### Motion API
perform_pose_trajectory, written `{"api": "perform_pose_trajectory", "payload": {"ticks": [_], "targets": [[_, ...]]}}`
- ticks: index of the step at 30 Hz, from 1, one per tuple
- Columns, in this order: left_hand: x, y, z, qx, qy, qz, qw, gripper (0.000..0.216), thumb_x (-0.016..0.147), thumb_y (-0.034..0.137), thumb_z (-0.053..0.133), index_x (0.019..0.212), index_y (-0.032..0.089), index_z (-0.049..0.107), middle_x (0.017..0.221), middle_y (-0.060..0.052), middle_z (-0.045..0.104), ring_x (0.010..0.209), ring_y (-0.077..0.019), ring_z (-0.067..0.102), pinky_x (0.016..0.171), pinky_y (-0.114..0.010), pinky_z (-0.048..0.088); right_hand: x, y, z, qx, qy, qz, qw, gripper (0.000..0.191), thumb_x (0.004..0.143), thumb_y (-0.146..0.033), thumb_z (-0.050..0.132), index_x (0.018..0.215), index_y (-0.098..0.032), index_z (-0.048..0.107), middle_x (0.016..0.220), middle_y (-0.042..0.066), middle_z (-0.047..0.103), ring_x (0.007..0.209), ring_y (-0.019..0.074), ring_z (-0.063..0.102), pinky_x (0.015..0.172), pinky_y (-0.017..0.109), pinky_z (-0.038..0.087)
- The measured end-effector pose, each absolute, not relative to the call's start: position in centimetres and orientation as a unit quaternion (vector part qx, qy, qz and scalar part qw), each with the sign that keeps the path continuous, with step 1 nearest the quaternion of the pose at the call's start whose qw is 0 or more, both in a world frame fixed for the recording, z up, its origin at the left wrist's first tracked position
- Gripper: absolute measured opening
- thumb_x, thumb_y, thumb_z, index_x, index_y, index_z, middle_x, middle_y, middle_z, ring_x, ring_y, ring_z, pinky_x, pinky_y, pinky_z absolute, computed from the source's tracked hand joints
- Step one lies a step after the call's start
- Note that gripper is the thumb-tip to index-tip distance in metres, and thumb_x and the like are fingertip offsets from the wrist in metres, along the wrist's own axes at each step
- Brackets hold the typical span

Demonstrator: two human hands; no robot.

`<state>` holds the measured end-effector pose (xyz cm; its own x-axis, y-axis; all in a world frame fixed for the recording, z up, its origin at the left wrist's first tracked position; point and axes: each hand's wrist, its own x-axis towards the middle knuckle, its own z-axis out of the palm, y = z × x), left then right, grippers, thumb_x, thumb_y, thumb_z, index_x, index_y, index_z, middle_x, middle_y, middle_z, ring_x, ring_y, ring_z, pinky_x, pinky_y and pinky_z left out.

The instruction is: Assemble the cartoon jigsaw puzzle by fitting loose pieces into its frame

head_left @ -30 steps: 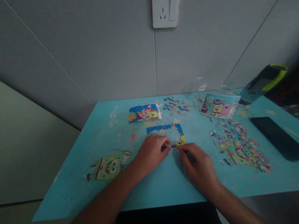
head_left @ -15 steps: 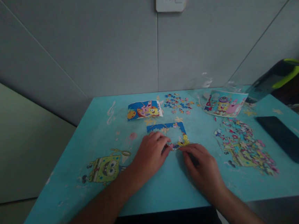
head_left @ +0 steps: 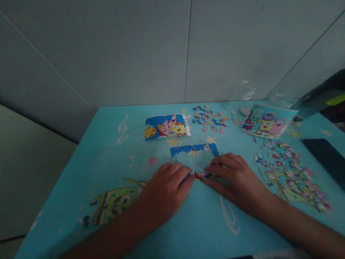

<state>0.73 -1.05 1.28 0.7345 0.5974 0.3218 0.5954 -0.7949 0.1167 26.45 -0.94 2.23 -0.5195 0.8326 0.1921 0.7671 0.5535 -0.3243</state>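
Note:
A partly joined jigsaw puzzle (head_left: 194,148) lies before me on the table, a blue-topped border around an open middle. At its lower left, the fingers and thumb of my left hand (head_left: 170,186) are closed on the bottom edge and cover that corner. My right hand (head_left: 238,178) grips the lower right part, thumb at the near edge and fingers over the pieces. Between the two hands a short stretch of red, pink and dark bottom pieces shows. The right side of the border is mostly hidden by my right fingers.
Behind the puzzle lie a cartoon picture card (head_left: 168,126) and loose blue puzzle pieces (head_left: 209,118). To the right are another picture card (head_left: 267,122), a heap of pieces (head_left: 294,179), a dark flat slab (head_left: 334,165) and a dark bottle (head_left: 323,94) with a green handle.
My view has tipped downward. My right hand has shifted from the bottom edge up over the puzzle's right side; my left hand has moved down to the lower left corner.

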Motion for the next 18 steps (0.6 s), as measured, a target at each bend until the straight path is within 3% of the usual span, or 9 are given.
{"api": "perform_pose_trajectory", "payload": {"ticks": [5, 18], "targets": [[1.6, -2.1, 0.0, 0.933, 0.301, 0.195, 0.044, 0.034, 0.102, 0.014, 0.051, 0.134, 0.011, 0.059, 0.135, -0.012, 0.062, 0.125, -0.0254, 0.054, 0.109, -0.045, 0.045, 26.2, -0.3, 2.1, -0.434, -0.877, 0.120, 0.166, 0.015, 0.095, -0.034, 0.070, 0.108, -0.029, 0.074, 0.109, 0.006, 0.070, 0.099, 0.0254, 0.062, 0.084, 0.045, 0.047], [1.1, -2.9, -0.2, 0.934, 0.297, 0.191, 0.055, 0.033, 0.102, 0.013, 0.050, 0.134, 0.010, 0.060, 0.133, -0.012, 0.063, 0.128, -0.0260, 0.053, 0.114, -0.046, 0.045, 26.6, -0.4, 1.5, -0.384, -0.889, 0.157, 0.192, 0.023, 0.099, -0.028, 0.064, 0.119, -0.035, 0.073, 0.112, 0.000, 0.076, 0.109, 0.0257, 0.063, 0.092, 0.047, 0.046]]}}
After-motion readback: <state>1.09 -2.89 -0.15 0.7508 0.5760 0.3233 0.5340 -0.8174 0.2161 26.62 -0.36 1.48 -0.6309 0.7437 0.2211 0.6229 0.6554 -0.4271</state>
